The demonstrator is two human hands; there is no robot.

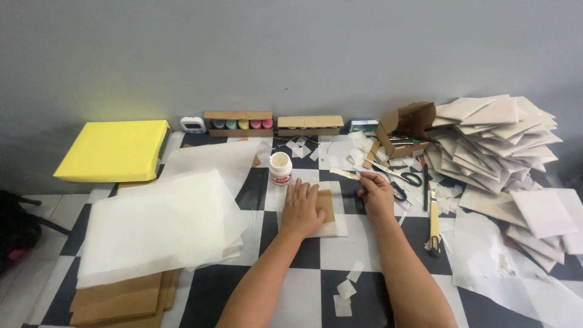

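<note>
Flat on the checkered tabletop (364, 249), the left hand (302, 208) presses open-fingered on a brown paper piece (326, 205) lying over white tissue. Just beside it, the right hand (376, 193) pinches a thin wooden stick (344, 174), its tip near the white glue jar (280, 168). Scissors (408, 178) lie close by.

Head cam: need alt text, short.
A person's left hand presses flat on a brown paper piece on a checkered table, while the right hand holds a thin stick near an open white glue jar. Folded envelopes are piled at right.
</note>
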